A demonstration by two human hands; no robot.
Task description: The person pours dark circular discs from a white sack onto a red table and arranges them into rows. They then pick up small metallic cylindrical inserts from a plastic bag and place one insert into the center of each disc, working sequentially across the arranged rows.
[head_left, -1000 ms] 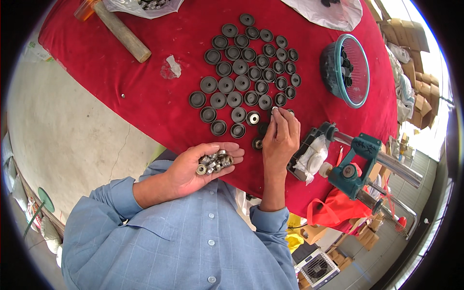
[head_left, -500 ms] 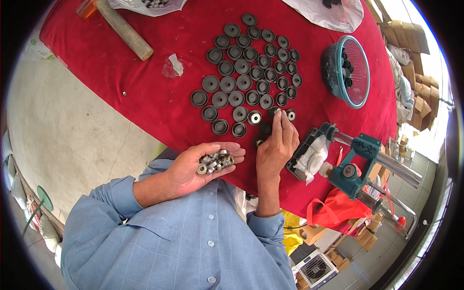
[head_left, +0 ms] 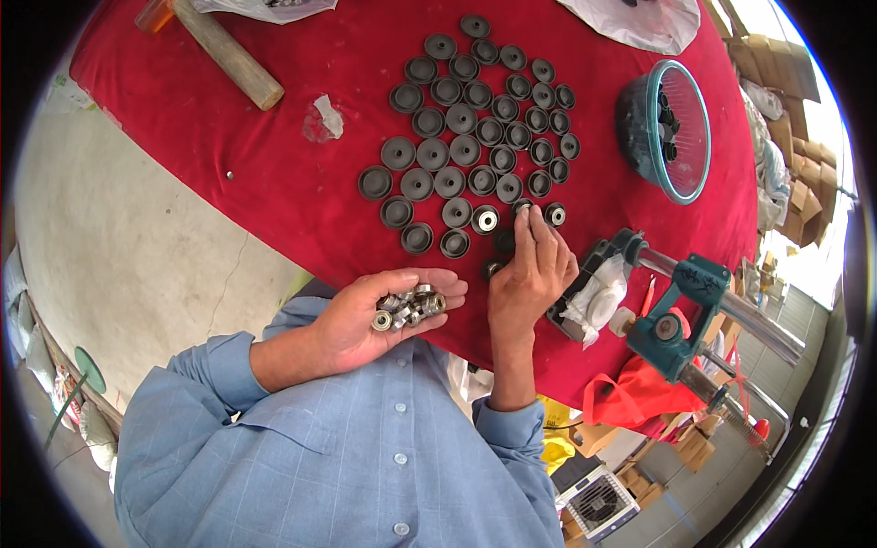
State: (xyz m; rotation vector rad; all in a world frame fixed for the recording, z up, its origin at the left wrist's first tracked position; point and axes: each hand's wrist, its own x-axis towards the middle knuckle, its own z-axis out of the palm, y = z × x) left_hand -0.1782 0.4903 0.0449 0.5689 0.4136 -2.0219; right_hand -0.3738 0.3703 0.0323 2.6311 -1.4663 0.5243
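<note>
My left hand (head_left: 343, 327) is palm up in front of my shirt, cupping a small pile of shiny metal ball bearings (head_left: 408, 309). My right hand (head_left: 528, 285) reaches to the near right edge of a group of round black plastic caps (head_left: 449, 182). Its fingertips are together on a bearing (head_left: 523, 207) at one cap, mostly hidden under the fingers. Seated bearings show in the cap just left of the fingertips (head_left: 485, 219) and in the cap to their right (head_left: 554, 215). Another bearing (head_left: 494, 268) shows partly beside the right hand.
A green hand press (head_left: 671, 329) with steel posts stands at the right, a white wrapped piece on its base. Beyond it is a clear teal-rimmed basin (head_left: 702, 155) holding black parts. A wooden-handled hammer (head_left: 228, 55) lies far left on the red cloth (head_left: 301, 192). White bags lie along the far edge.
The whole view has shifted slightly. My right fingertips stay at the same cap, and the hand has turned a little. My left hand still cups the bearings.
</note>
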